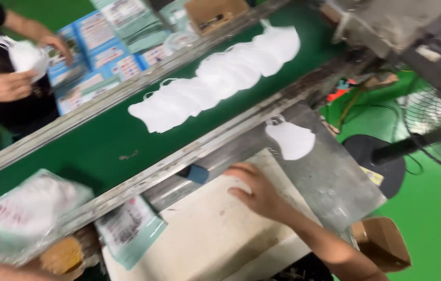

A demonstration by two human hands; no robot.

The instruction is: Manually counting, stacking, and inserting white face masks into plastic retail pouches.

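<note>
Where the counter (pixel 215 229) runs nearest, right hand (pixel 257 193) lies flat on its pale top, fingers (pixel 241 171) released, grasping nothing. Left hand (pixel 7 271) barely shows at the bottom edge, fingers' state unclear, under a bagged stack of masks (pixel 28 211). Single white mask (pixel 290 139) rests just beyond the right hand, apart. Farther: overlapping masks (pixel 215 80) on the green belt (pixel 90 151); a co-worker's hands (pixel 7 86) hold another.

The floor (pixel 433 218) is bright green at the lower right of the frame. A round wire fan (pixel 436 132) stands at the right. A long green belt (pixel 95 151) with grey metal rails crosses the middle.
</note>
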